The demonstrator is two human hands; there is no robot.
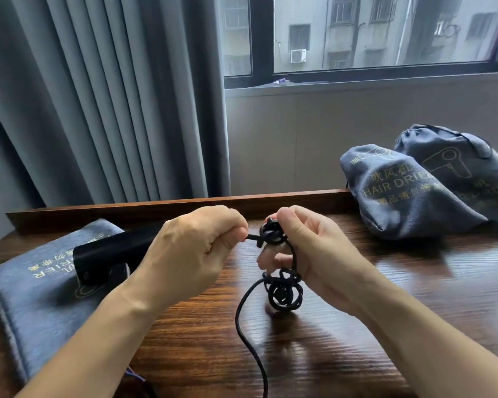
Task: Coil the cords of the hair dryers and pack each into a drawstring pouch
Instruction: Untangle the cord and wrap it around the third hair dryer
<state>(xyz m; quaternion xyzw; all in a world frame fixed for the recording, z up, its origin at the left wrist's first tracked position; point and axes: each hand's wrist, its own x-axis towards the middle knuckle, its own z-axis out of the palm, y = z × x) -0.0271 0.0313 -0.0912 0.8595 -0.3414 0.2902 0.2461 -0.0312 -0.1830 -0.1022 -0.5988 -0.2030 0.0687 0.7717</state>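
The left hand (196, 254) is curled tight and pinches one end of the black cord (282, 291). The right hand (308, 254) grips the cord's knotted part, just above the brown table (357, 354). The cord hangs in a messy bunch of loops. The black hair dryer (107, 259) lies on a flat gray pouch (41, 297), at the left.

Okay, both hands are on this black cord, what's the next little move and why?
Probably draw the end pinched by the left hand snug, since the cord is already bunched in loops under the right hand with a wrap at its top. A long tail runs toward the near table edge, and the hair dryer lies on the flat pouch.
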